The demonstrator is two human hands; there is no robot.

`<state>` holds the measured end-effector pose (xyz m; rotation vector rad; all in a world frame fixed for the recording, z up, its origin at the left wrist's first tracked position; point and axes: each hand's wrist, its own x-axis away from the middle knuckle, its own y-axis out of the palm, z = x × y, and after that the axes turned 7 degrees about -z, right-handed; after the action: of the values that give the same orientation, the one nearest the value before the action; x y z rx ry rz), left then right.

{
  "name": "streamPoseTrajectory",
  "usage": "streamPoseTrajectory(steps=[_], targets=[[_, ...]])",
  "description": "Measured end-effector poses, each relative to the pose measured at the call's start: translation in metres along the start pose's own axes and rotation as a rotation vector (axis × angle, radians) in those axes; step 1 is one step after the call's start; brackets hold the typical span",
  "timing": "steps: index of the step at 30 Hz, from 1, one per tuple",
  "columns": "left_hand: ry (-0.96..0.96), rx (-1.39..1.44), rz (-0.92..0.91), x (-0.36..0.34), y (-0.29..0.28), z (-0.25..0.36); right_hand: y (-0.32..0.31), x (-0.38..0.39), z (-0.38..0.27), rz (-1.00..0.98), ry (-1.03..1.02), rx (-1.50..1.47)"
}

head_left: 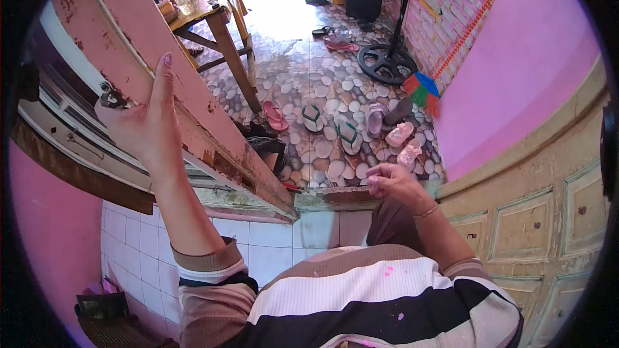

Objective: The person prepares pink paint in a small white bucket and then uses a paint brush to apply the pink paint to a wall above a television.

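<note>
My left hand (145,119) is raised against the worn pink door frame (209,106). Its thumb lies along the frame's face, and the fingers bend around the edge by a small metal latch (114,98), partly hidden. At waist height, my right hand (394,182) hangs in the air with loosely bent fingers and nothing visible in it. Just beyond it on the floor lie pink clogs (401,134). White sandals with green straps (349,136) sit farther left.
A raised sill (335,199) crosses the doorway. Ahead stand a wooden table (229,58) at left and a black fan (389,63) at right. A colourful broom (423,92) leans on the pink wall. A panelled wooden door (523,222) is at my right.
</note>
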<state>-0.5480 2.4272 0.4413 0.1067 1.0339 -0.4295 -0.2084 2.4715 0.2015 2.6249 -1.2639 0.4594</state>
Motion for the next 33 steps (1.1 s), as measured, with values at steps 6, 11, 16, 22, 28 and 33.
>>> streamPoseTrajectory(steps=[6,11,16,22,28,33], targets=[[0.103,-0.045,0.097,0.001,0.006,-0.007,-0.01,-0.02,-0.04,-0.005,-0.087,0.022],[0.013,0.025,0.026,0.004,0.005,-0.013,-0.035,-0.045,-0.021,0.073,-0.051,0.09],[-0.1,-0.166,0.007,0.006,-0.012,-0.027,-0.05,-0.068,-0.004,0.01,0.062,0.014],[-0.126,-0.145,0.19,0.003,-0.014,-0.038,-0.042,-0.125,0.02,-0.03,0.114,-0.139],[0.235,-0.277,0.191,0.002,-0.055,-0.064,-0.032,-0.175,0.071,-0.182,0.297,0.11],[0.468,-0.899,0.358,0.046,-0.017,-0.029,-0.041,-0.195,0.074,-0.161,0.307,0.236]])
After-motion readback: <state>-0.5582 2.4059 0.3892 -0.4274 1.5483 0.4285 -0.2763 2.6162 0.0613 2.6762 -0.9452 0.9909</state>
